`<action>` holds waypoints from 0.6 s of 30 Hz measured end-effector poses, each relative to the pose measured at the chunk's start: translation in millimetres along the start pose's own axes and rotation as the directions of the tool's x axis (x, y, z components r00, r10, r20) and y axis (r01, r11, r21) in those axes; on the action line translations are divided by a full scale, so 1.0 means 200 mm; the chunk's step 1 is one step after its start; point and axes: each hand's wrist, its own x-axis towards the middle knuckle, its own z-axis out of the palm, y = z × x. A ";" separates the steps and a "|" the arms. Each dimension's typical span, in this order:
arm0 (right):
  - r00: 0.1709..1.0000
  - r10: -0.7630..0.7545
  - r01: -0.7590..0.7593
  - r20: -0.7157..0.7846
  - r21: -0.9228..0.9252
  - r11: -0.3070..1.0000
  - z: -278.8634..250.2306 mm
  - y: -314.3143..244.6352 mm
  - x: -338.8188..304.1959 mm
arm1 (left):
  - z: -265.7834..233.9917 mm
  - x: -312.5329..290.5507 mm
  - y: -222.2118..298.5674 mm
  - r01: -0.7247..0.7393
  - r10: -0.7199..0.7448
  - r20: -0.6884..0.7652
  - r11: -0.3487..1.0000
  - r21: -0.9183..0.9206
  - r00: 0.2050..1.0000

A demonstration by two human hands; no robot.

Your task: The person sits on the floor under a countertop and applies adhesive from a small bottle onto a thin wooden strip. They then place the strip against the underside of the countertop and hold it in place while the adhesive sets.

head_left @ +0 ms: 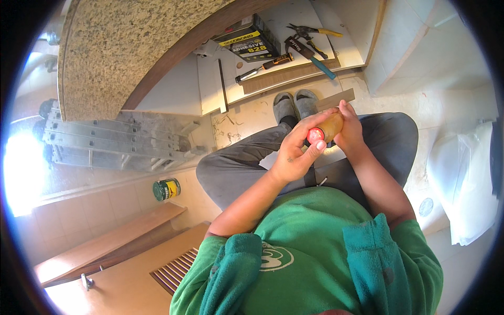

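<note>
Over my lap I hold a small yellow-brown bottle with a round red cap. My left hand wraps it from the left, its thumb by the red cap. From the other side, my right hand closes around the bottle's far end. The palms hide much of its body. A pale sheet lies partly hidden on my lap below the hands. Just beyond them, a flat wood strip rests on the floor near my sandals.
Inside the open cabinet ahead lie a hammer, snips, a chisel, a wood strip and a black-yellow adhesive can. A ladder and green tin are left. A louvred wooden door lies behind left.
</note>
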 end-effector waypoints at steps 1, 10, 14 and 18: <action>1.000 -0.010 0.010 0.023 0.007 1.000 -0.02 0.01 0.01 | 0.01 -0.01 -0.01 0.006 -0.007 -0.019 0.999 -0.044 1.000; 0.905 0.328 -0.369 0.272 0.114 0.923 0.00 -0.03 0.01 | -0.13 0.10 0.05 -0.211 0.158 0.250 0.956 0.205 0.955; 0.876 0.396 -0.336 0.277 -0.239 0.911 0.09 -0.09 -0.08 | -0.16 0.14 0.11 -0.147 0.096 0.332 0.980 0.131 0.938; 0.841 0.395 -0.421 0.370 -0.011 0.907 -0.02 -0.02 0.00 | -0.10 0.12 0.13 -0.034 0.037 0.309 0.999 -0.017 0.950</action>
